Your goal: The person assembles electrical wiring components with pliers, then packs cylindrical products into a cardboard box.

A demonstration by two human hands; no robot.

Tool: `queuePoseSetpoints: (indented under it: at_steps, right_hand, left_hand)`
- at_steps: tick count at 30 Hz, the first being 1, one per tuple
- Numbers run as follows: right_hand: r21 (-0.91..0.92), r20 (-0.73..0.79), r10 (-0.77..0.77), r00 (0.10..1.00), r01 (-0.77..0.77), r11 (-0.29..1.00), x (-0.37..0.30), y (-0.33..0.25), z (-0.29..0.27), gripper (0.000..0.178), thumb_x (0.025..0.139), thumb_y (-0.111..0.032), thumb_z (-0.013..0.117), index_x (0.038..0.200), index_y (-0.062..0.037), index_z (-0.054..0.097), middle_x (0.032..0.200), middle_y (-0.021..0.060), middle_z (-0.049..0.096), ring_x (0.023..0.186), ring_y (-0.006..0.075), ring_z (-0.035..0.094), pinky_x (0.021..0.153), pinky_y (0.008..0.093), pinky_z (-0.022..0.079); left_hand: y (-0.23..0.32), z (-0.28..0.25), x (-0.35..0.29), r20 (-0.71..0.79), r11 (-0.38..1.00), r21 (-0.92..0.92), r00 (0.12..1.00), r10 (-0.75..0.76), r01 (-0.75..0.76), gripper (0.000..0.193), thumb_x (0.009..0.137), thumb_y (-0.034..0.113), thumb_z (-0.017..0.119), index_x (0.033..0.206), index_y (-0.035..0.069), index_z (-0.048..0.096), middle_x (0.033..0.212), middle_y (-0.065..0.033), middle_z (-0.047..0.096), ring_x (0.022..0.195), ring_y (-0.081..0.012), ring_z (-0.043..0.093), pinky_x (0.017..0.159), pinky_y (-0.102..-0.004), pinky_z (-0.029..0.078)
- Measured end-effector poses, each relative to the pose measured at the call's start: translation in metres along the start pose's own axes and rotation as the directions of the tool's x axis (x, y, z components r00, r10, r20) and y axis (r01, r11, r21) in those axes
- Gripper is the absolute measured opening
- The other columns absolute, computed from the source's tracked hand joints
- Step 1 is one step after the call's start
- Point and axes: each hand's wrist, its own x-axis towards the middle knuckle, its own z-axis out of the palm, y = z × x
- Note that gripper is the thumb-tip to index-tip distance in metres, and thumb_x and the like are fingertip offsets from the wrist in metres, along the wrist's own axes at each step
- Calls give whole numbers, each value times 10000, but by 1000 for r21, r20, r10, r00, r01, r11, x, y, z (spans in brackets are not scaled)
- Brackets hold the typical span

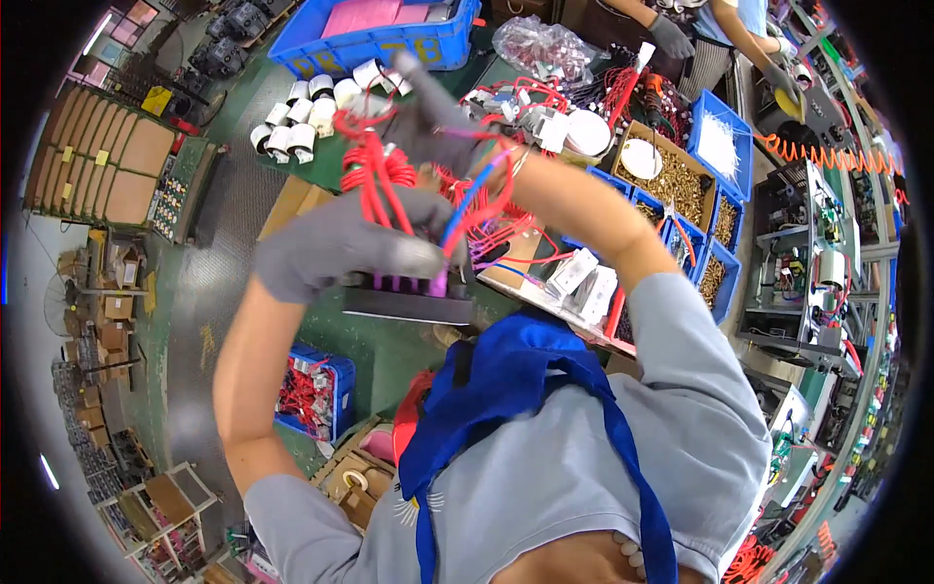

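Note:
My left hand (pixel 341 238), in a grey glove, is closed around a bundle of thick red wires (pixel 375 170). Below its fingers hangs a black block-shaped part (pixel 409 307), with purple pieces showing between it and the glove. A blue wire (pixel 469 206) runs up from the same bundle. Just beyond the bundle is my right hand (pixel 428 122), also in a grey glove and smeared by motion. Its fingers point away to the upper left, and whether they hold a wire is not clear.
White cylindrical parts (pixel 302 117) stand on the bench at the far left, before a blue crate (pixel 375 41). To the right are a box of brass-coloured fittings (pixel 671 180) and blue bins (pixel 720 146). Co-workers' gloved hands (pixel 671 37) show at the far side.

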Motion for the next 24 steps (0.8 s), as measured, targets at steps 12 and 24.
queuePoseSetpoints:
  at_steps: [12, 24]
  right_hand:
    - [-695, 13, -254, 967, 191, 694, 22, -74, -135, 389, 845, -118, 657, 1193, -57, 495, 975, 53, 617, 857, 158, 620, 729, 305, 534]
    - [-998, 59, -391, 919, 51, -30, -7, -68, -211, 738, 783, -234, 723, 1366, -14, 327, 1171, 168, 585, 1095, 263, 567, 926, 356, 440]
  left_hand:
    - [-146, 19, 131, -181, 999, 32, 982, 47, -42, 463, 711, 476, 754, 833, 33, 697, 661, -69, 622, 653, -142, 591, 660, -319, 464]
    - [-131, 38, 159, -451, 752, 522, 878, -159, 404, 501, 718, 444, 632, 923, -12, 666, 958, -253, 646, 916, -377, 637, 809, -463, 493]
